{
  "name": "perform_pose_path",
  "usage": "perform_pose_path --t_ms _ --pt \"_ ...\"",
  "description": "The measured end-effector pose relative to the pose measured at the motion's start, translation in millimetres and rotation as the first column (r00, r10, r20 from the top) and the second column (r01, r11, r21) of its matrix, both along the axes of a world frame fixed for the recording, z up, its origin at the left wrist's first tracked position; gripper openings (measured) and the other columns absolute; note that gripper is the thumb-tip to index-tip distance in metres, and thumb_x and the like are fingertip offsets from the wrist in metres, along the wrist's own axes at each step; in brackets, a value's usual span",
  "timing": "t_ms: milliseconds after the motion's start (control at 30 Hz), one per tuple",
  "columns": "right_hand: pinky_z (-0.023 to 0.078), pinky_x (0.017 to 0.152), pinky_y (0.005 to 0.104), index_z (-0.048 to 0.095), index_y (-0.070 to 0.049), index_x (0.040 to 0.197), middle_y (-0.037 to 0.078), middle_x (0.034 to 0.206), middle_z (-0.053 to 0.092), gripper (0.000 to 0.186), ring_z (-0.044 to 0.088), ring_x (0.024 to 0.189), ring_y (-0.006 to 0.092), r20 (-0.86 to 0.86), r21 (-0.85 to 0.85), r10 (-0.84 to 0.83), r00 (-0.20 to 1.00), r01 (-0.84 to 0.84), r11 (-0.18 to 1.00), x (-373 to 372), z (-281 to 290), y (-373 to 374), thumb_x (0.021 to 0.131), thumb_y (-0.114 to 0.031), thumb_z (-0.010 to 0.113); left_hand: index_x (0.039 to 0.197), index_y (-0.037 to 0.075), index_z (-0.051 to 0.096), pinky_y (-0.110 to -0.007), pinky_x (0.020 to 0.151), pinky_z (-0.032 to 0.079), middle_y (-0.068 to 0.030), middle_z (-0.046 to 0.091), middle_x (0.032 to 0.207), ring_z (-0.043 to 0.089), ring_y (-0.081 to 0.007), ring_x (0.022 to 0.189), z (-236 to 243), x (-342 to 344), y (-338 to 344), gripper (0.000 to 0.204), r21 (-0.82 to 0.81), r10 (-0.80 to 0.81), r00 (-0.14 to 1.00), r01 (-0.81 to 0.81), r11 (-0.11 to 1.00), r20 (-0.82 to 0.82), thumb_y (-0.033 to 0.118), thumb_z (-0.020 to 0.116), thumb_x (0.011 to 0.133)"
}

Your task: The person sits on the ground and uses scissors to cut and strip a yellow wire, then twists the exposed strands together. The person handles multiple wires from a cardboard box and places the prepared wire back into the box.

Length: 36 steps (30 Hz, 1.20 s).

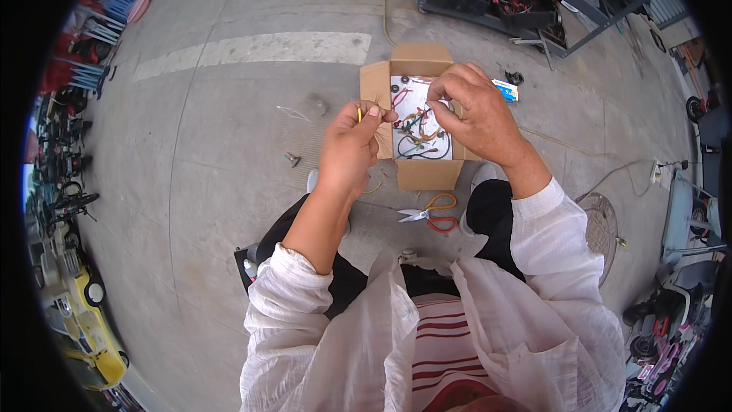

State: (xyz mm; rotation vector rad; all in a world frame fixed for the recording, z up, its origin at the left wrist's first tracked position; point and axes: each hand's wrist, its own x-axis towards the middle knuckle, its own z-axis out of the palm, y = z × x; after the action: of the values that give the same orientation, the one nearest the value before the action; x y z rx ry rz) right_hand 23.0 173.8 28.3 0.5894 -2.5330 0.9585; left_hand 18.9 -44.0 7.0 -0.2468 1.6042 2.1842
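Above the left side of an open cardboard box [428,175], my left hand [345,154] pinches a thin yellow wire [359,114]; fine bare strands seem to fan out by its fingertips. My right hand [488,118] is raised over the box's right side with thumb and fingers drawn together. Whatever may be between them is too small to make out. Inside the box, several short coloured wires [423,141] with small ends lie tangled on a white bottom, partly hidden by my right hand. Scissors [415,215] with orange and red handles rest on the floor between my feet.
A small blue-and-white packet [505,91] and a black part [515,77] lie right of the box. Beyond stands a grey metal shelf [488,17] loaded with cables. Ride-on toys [90,294] line the left; a round manhole cover [601,230] is at right.
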Motion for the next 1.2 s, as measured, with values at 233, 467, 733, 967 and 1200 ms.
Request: perform_pose_path --t_ms 233,467,733,967,1200 --pt "0.048 0.078 0.0408 0.061 -0.009 0.088 0.006 0.088 0.057 0.015 0.058 0.087 0.0286 -0.147 0.011 -0.004 0.989 0.005 1.000 6 -8 -28 0.079 -0.012 0.073 0.102 0.010 0.055 -0.022 0.040 0.022 -0.0071 0.066 0.094 0.031 -0.0033 0.045 3 7 17 0.010 0.169 -0.075 0.995 0.064 0.984 0.064 0.020 0.055 0.104" --pt "0.048 0.077 0.0407 0.062 -0.009 0.087 0.006 0.092 0.058 0.015 0.058 0.088 0.0283 -0.211 0.052 -0.050 0.976 0.063 0.997 5 -13 -29 0.079 -0.013 0.073 0.099 0.011 0.056 -0.022 0.042 0.023 -0.0007 0.060 0.085 0.032 -0.0029 0.047 1 6 17 0.008 0.116 -0.126 0.991 0.120 0.986 0.043 0.018 0.055 0.104" --pt "0.048 0.086 0.0387 0.068 -0.010 0.105 0.007 0.099 0.060 0.025 0.058 0.096 0.0273 -0.024 -0.213 -0.054 0.998 0.047 0.976 13 -6 -38 0.081 -0.013 0.074 0.100 0.007 0.061 -0.037 0.060 0.046 -0.0086 0.064 0.079 0.060 -0.0236 0.066 -2 13 19 0.007 -0.678 -0.263 0.797 -0.232 0.697 -0.543 0.015 0.060 0.098" --pt "0.047 0.084 0.0388 0.071 -0.014 0.107 0.005 0.098 0.059 0.027 0.057 0.094 0.0264 -0.122 -0.081 -0.015 0.992 0.005 0.997 14 -8 -37 0.080 -0.013 0.075 0.098 0.009 0.059 -0.048 0.062 0.050 -0.0138 0.068 0.084 0.067 -0.0385 0.076 1 18 23 0.009 -0.755 -0.367 0.710 -0.352 0.554 -0.600 0.016 0.062 0.093" --pt "0.047 0.081 0.0400 0.065 -0.008 0.092 0.007 0.093 0.059 0.015 0.056 0.089 0.0293 -0.149 -0.056 -0.014 0.989 0.006 0.998 11 -9 -35 0.080 -0.010 0.074 0.097 0.008 0.058 -0.049 0.060 0.049 -0.0132 0.068 0.085 0.066 -0.0382 0.074 2 20 25 0.010 -0.785 -0.435 0.675 -0.373 0.495 -0.596 0.016 0.061 0.093"
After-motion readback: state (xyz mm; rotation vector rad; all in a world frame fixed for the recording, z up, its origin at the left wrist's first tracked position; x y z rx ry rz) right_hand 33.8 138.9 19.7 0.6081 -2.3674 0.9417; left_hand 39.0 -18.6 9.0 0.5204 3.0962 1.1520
